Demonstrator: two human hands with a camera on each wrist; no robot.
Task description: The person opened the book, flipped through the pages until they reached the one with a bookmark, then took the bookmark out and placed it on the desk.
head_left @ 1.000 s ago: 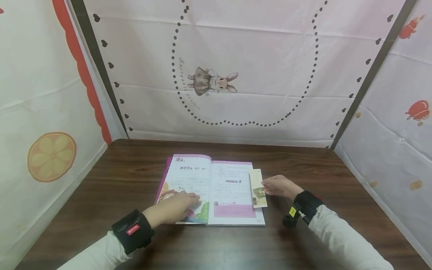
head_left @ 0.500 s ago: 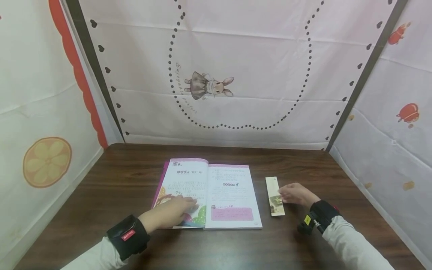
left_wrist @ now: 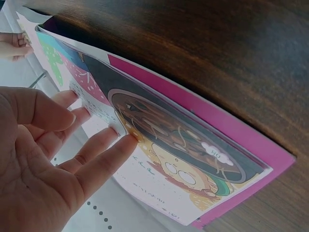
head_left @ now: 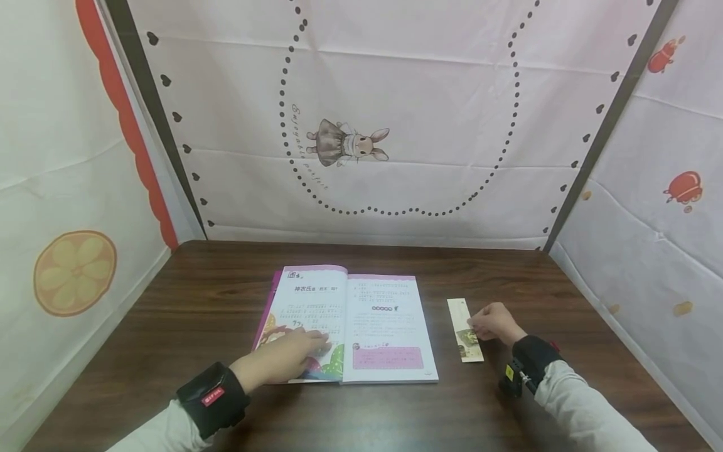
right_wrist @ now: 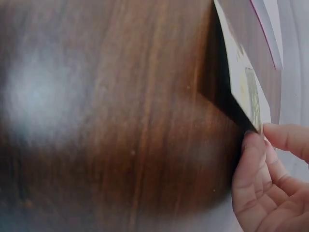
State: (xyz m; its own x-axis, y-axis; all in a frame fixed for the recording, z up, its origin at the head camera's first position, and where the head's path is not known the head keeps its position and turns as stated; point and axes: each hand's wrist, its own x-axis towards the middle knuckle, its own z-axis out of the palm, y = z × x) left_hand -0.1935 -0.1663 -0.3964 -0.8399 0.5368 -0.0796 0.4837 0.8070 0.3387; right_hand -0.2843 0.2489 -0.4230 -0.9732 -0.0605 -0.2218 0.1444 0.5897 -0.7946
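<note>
An open picture book (head_left: 367, 320) with pink borders lies flat in the middle of the dark wooden table (head_left: 508, 402). My left hand (head_left: 319, 345) rests on the lower part of its left page, fingers straight; the left wrist view shows the fingertips (left_wrist: 120, 142) pressing on the illustrated page (left_wrist: 169, 140). To the right of the book a narrow cream bookmark (head_left: 464, 329) lies lengthwise over the table. My right hand (head_left: 474, 326) pinches its right edge. In the right wrist view the bookmark (right_wrist: 244, 82) stands slightly off the wood, with the thumb and a finger (right_wrist: 253, 150) at its near end.
Fabric walls enclose the table on three sides: a rabbit print (head_left: 347, 141) at the back, an orange slice (head_left: 73, 271) on the left, red shapes (head_left: 683, 187) on the right. Bare tabletop lies in front of the book and along the left side.
My right hand has carried the bookmark from the book's right page edge rightward, off the book and over the bare table. The left hand has stayed on the left page.
</note>
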